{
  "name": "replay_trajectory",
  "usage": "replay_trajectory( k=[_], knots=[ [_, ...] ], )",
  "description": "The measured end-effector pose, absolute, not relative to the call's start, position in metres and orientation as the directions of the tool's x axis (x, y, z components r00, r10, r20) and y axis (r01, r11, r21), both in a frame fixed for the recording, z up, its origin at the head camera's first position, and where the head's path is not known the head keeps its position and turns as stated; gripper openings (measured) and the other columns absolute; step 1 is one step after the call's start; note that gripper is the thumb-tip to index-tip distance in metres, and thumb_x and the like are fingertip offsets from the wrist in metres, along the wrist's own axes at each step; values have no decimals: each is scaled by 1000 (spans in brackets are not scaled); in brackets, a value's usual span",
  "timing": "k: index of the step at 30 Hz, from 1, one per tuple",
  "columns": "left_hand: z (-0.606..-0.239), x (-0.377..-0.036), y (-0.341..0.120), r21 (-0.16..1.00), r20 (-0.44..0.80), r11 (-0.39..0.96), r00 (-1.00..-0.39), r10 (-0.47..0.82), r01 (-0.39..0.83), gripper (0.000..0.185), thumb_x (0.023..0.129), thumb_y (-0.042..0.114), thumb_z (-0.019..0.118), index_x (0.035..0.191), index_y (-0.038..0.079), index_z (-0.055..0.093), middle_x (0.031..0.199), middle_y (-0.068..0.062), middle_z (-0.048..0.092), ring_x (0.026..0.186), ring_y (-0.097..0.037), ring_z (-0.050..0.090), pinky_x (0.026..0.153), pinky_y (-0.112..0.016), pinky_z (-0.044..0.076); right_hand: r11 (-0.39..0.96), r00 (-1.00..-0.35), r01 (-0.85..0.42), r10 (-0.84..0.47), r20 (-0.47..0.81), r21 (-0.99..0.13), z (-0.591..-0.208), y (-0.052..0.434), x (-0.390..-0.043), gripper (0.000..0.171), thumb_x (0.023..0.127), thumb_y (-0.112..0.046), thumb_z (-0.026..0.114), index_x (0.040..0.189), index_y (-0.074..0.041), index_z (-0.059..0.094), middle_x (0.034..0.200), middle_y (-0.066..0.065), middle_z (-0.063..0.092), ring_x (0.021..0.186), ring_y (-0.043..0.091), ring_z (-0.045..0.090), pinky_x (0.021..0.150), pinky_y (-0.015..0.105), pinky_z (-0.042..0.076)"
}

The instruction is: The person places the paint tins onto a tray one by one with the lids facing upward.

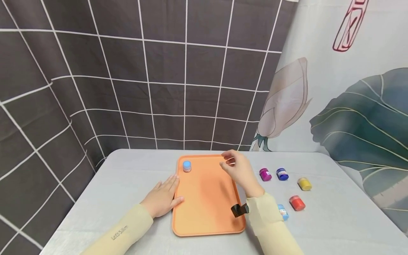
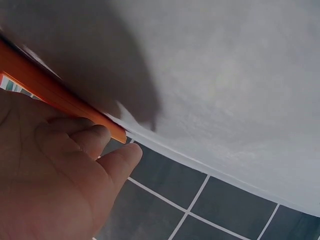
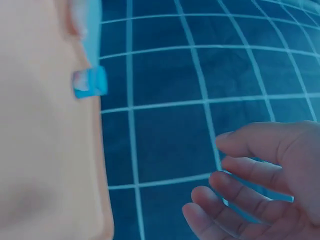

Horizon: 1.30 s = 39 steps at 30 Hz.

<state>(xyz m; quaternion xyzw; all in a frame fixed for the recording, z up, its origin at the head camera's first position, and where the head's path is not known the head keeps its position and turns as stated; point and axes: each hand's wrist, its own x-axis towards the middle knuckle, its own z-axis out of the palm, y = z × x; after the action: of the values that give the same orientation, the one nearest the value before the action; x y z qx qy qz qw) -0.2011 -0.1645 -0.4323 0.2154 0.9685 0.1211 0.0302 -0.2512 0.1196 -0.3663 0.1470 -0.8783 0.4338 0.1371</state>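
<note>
An orange tray (image 1: 204, 198) lies on the table, and a small paint jar with a light blue lid (image 1: 187, 166) stands near its far left corner. In the head view my left hand (image 1: 162, 196) rests along the tray's left edge, fingers extended and the thumb over the rim. The left wrist view shows its fingers beside the orange rim (image 2: 75, 102). Over the far right part of the tray, my right hand (image 1: 241, 173) is raised with its fingers loosely bent. The right wrist view shows that hand (image 3: 260, 185) holding nothing, apart from the jar (image 3: 90, 82).
Right of the tray lie several small paint jars: purple (image 1: 265, 174), dark blue (image 1: 282, 174), yellow (image 1: 304, 184), red (image 1: 297, 203) and light blue (image 1: 283, 212), the last partly behind the right sleeve. A dark tiled-pattern curtain (image 1: 165, 99) hangs behind the table.
</note>
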Motion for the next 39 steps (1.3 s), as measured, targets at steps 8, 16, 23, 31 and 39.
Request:
replay_trajectory(
  k=[8,16,23,31,39],
  knots=[
    [-429,-200,-164,258,-6,872,-902,431,415,76,104,47,51,154,-8,34,163,-22,29,151,-36,27,119,-60,25,599,-918,-349,-65,391,-721,-361,159,-250,25,88,-1,72,112,5,68,109,22,68,95,35,69,88,48,58],
    [-431,-199,-166,241,-13,878,-903,429,414,76,105,47,51,154,-8,33,163,-21,29,151,-36,26,119,-60,25,669,-932,-298,-51,358,-681,-362,189,-251,28,91,-2,69,117,8,65,110,28,67,98,40,68,89,52,57],
    [-430,-200,-164,240,-16,879,-904,427,412,75,105,46,50,154,-7,33,163,-21,29,152,-35,26,119,-59,25,708,-965,-215,-47,259,-672,-360,211,-256,34,92,-7,70,122,7,63,116,28,66,104,42,67,87,51,57],
    [-430,-201,-163,247,-21,875,-901,434,416,76,105,48,50,154,-7,33,163,-20,29,152,-35,25,119,-59,25,766,-989,-118,-30,148,-632,-372,233,-266,40,89,-9,73,120,13,61,117,32,64,104,44,66,81,48,58],
    [-428,-199,-164,256,-16,874,-902,432,414,75,104,46,52,154,-7,34,162,-21,30,151,-35,27,119,-59,26,811,-999,-8,22,43,-585,-378,243,-275,45,88,-10,73,122,17,59,120,37,61,110,49,60,94,58,51]
  ],
)
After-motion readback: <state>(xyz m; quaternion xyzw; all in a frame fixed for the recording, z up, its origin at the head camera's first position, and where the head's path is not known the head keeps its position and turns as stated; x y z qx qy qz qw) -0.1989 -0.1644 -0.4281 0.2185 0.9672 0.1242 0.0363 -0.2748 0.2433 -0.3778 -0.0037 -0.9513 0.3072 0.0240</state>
